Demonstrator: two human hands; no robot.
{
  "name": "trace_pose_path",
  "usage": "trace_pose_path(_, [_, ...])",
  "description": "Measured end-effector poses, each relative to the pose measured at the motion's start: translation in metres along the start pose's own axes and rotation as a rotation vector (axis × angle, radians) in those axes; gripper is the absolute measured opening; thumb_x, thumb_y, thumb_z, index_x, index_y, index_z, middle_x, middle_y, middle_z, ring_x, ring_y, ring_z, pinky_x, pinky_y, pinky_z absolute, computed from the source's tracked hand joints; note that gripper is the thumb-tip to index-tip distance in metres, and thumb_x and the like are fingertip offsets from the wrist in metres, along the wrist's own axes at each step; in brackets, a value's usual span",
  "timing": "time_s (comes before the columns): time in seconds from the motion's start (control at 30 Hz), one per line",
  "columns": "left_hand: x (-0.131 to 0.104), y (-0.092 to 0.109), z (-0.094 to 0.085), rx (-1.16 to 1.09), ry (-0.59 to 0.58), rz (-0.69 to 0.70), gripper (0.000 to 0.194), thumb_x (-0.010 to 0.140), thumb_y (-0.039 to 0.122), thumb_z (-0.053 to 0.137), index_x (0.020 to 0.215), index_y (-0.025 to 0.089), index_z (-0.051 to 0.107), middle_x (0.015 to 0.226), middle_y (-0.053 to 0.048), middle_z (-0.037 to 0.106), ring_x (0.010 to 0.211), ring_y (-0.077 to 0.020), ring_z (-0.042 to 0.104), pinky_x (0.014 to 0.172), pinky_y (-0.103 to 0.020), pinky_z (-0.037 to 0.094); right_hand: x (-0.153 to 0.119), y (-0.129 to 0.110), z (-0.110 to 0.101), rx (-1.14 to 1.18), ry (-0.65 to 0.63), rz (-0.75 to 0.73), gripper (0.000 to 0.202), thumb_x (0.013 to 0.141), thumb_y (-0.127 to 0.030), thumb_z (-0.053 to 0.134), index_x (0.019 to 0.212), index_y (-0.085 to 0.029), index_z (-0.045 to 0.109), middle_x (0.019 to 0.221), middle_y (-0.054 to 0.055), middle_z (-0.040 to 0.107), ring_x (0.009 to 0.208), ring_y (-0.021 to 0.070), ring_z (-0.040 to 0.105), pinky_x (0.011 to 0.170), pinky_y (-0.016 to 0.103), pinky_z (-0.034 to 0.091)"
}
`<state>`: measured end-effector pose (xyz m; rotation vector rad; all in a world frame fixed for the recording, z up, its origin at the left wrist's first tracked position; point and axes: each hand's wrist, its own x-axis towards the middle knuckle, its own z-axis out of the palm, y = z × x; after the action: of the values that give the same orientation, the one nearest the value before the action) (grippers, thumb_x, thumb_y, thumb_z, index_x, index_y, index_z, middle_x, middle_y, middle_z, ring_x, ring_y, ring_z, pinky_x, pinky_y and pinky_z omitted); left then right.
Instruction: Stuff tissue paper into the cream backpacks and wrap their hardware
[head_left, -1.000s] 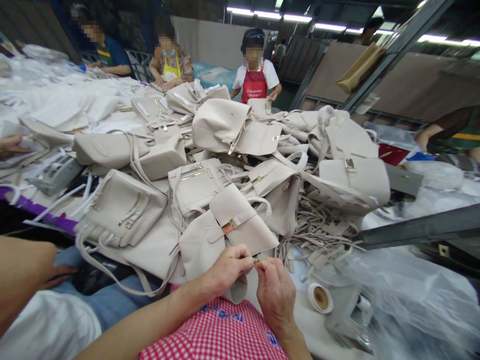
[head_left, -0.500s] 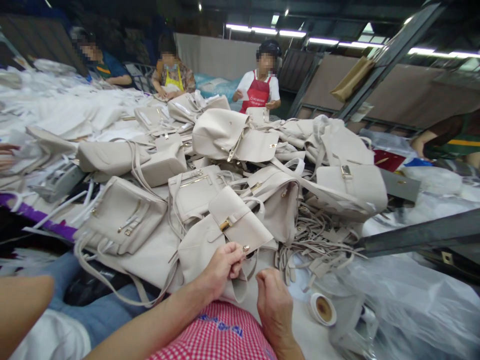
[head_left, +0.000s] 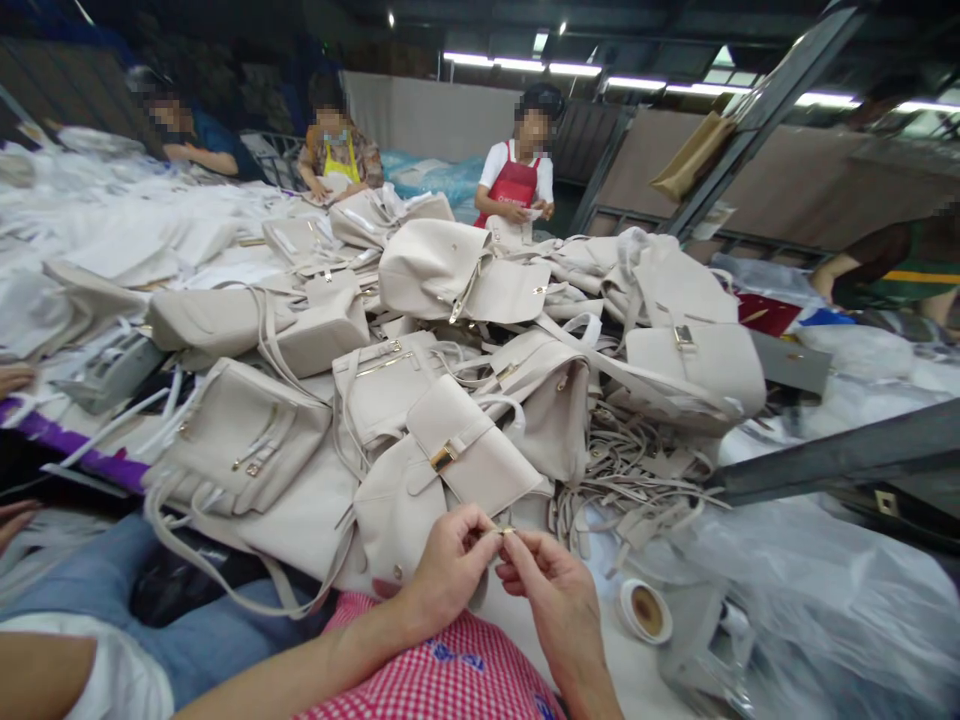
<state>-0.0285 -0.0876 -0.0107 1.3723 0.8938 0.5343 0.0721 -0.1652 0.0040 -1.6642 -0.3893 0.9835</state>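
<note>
Head view: left hand (head_left: 448, 568) and right hand (head_left: 555, 590) pinch 1 small gold fitting (head_left: 505, 530) just below the beige bag (head_left: 442, 475); fingertips should grip steadily without twisting.

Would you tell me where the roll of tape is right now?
In the head view the roll of tape lies flat at lower right, just right of the right hand, below the tangle of loose straps and beside crumpled clear plastic.

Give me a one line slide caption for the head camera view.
Both hands, left hand and right hand, pinch a small gold fitting before a heap of cream bags.
</note>
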Motion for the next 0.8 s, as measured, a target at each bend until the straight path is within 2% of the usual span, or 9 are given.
trace_pose_path(0.1, [-0.004, 0.002, -0.001, 0.159, 0.017, 0.149, 0.015, 0.08, 0.023, 0.055, 0.066, 0.017, 0.057, 0.068, -0.002, 0.056, 0.066, -0.0149, 0.05, 0.062, -0.026, 0.036, 0.0, 0.007, -0.001, 0.027, 0.009, 0.049, 0.044, 0.061, -0.057, 0.073, 0.071, -0.015, 0.071, 0.06, 0.004, 0.066, 0.054, 0.0157, 0.059, 0.05, 0.026, 0.048])
trace_pose_path(0.2, [-0.006, 0.004, -0.002, 0.206, 0.009, 0.193, 0.014, 0.08, 0.02, 0.055, 0.066, 0.018, 0.056, 0.068, -0.001, 0.055, 0.068, -0.0154, 0.05, 0.065, -0.026, 0.035, 0.002, 0.014, -0.001, -0.053, 0.015, -0.013, 0.036, 0.068, -0.054, 0.065, 0.066, -0.018, 0.065, 0.054, 0.0, 0.059, 0.049, 0.0147, 0.054, 0.047, 0.026, 0.045])
trace_pose_path(0.27, [-0.004, 0.005, -0.001, 0.146, -0.021, 0.127, 0.014, 0.079, 0.023, 0.055, 0.066, 0.018, 0.055, 0.066, 0.0, 0.053, 0.066, -0.0147, 0.048, 0.063, -0.025, 0.034, 0.005, 0.019, -0.002, -0.226, 0.033, -0.158, 0.029, 0.076, -0.047, 0.056, 0.068, -0.02, 0.062, 0.056, -0.001, 0.058, 0.052, 0.0156, 0.054, 0.051, 0.027, 0.044])
trace_pose_path(0.4, [0.0, 0.003, -0.002, -0.149, -0.183, -0.172, 0.019, 0.074, 0.035, 0.057, 0.067, 0.019, 0.05, 0.051, 0.006, 0.04, 0.049, -0.01, 0.035, 0.05, -0.022, 0.025, 0.016, 0.044, -0.019, -0.742, 0.174, -0.421, 0.023, 0.081, -0.037, 0.048, 0.063, -0.024, 0.055, 0.056, 0.0, 0.058, 0.053, 0.0176, 0.054, 0.051, 0.028, 0.036])
trace_pose_path(0.47, [0.001, 0.003, -0.004, -0.222, -0.252, -0.244, 0.021, 0.071, 0.036, 0.059, 0.067, 0.019, 0.049, 0.048, 0.008, 0.038, 0.045, -0.0081, 0.03, 0.047, -0.021, 0.021, 0.021, 0.063, -0.038, -0.919, 0.172, -0.387, 0.026, 0.082, -0.036, 0.047, 0.059, -0.025, 0.053, 0.05, -0.001, 0.058, 0.048, 0.0176, 0.054, 0.046, 0.026, 0.03])
trace_pose_path(0.57, [0.001, 0.005, -0.007, -0.167, -0.256, -0.222, 0.018, 0.069, 0.033, 0.061, 0.066, 0.017, 0.052, 0.05, 0.006, 0.043, 0.047, -0.0081, 0.035, 0.048, -0.02, 0.025, 0.025, 0.092, -0.077, -1.044, 0.01, -0.291, 0.035, 0.084, -0.04, 0.048, 0.053, -0.027, 0.054, 0.044, -0.001, 0.058, 0.047, 0.0193, 0.059, 0.043, 0.027, 0.032])
trace_pose_path(0.63, [0.0, 0.006, -0.007, -0.123, -0.244, -0.191, 0.013, 0.07, 0.028, 0.06, 0.07, 0.015, 0.059, 0.055, 0.003, 0.051, 0.05, -0.0095, 0.042, 0.05, -0.021, 0.031, 0.028, 0.103, -0.101, -1.052, -0.005, -0.364, 0.026, 0.082, -0.035, 0.049, 0.06, -0.029, 0.062, 0.053, 0.001, 0.067, 0.051, 0.0211, 0.063, 0.044, 0.029, 0.037])
trace_pose_path(0.7, [-0.002, 0.004, -0.006, -0.084, -0.26, -0.138, 0.015, 0.071, 0.022, 0.057, 0.079, 0.013, 0.066, 0.069, -0.001, 0.06, 0.055, -0.0106, 0.048, 0.053, -0.022, 0.038, 0.031, 0.104, -0.115, -0.927, 0.041, -0.464, 0.019, 0.077, -0.03, 0.051, 0.078, -0.03, 0.07, 0.083, 0.005, 0.076, 0.069, 0.0245, 0.07, 0.051, 0.032, 0.046])
trace_pose_path(0.8, [-0.004, 0.001, -0.004, -0.012, -0.322, -0.006, 0.03, 0.074, 0.014, 0.052, 0.098, 0.014, 0.071, 0.091, -0.007, 0.068, 0.065, -0.013, 0.057, 0.063, -0.024, 0.046, 0.033, 0.086, -0.106, -0.627, 0.074, -0.38, 0.032, 0.078, -0.035, 0.055, 0.106, -0.026, 0.069, 0.108, 0.01, 0.073, 0.095, 0.0283, 0.07, 0.068, 0.035, 0.055])
